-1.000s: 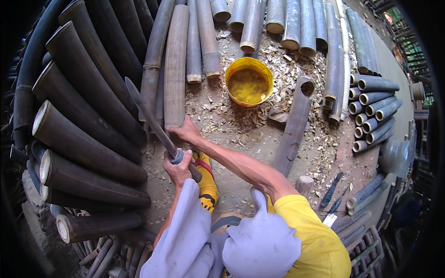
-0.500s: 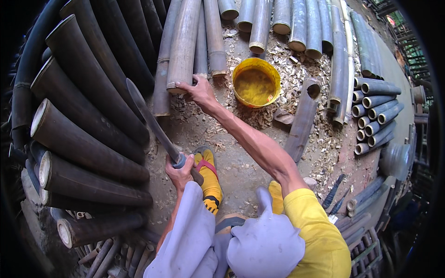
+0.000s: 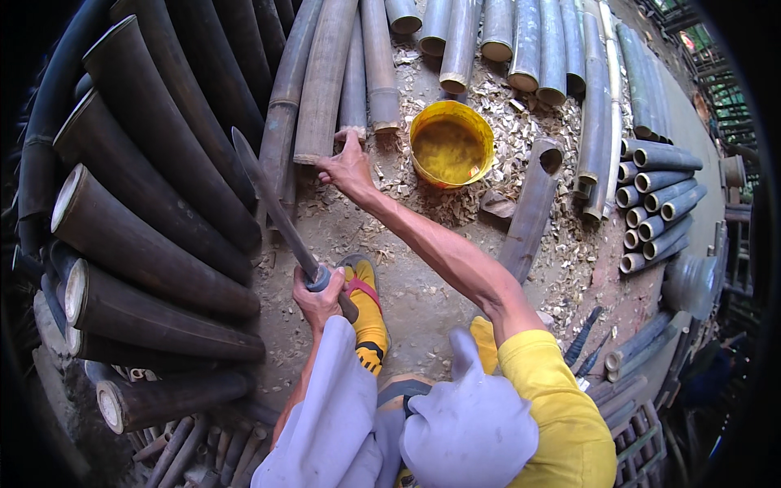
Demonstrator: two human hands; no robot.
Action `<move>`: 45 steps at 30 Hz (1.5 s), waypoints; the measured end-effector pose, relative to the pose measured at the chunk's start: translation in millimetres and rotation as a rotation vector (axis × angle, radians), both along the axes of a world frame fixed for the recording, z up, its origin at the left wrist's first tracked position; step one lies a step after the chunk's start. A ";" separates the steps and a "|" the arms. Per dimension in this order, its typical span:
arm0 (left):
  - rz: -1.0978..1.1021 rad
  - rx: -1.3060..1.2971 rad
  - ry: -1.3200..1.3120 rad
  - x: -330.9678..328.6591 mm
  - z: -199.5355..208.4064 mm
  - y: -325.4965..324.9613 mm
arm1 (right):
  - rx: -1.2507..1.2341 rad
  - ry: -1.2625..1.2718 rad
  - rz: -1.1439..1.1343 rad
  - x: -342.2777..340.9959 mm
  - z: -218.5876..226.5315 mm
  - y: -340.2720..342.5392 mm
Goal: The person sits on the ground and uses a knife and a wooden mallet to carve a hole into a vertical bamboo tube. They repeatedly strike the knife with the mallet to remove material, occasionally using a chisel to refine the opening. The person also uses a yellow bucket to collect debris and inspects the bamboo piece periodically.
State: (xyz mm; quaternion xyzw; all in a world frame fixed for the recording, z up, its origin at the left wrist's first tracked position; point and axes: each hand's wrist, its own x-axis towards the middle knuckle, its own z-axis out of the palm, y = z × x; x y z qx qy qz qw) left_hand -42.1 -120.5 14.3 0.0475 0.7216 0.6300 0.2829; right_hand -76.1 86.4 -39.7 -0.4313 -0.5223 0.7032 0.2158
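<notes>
Floored with bare grey-brown ground (image 3: 423,305), strewn with pale wood chips (image 3: 529,122) toward the upper right and giving way to a reddish patch (image 3: 606,281) and a smooth grey strip (image 3: 693,130) at the right. Bounded at lower left by a rough grey ledge (image 3: 50,382) and at far right by dark slatted framework (image 3: 728,106), showing green through its gaps. Lit softly and evenly, dimming to deep shade along the right side.

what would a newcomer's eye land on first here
Probably the bright yellow bucket, upper centre, standing out against pale wood chips. Next, the long blade left of centre, its handle gripped in the person's left hand, pointing up and away. The thick dark poles fanned down the left side also draw the eye.
</notes>
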 end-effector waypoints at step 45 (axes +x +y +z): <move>-1.288 -0.950 1.208 -41.2 131.4 177.9 | 0.118 -1.177 -0.479 517.6 6.8 -254.4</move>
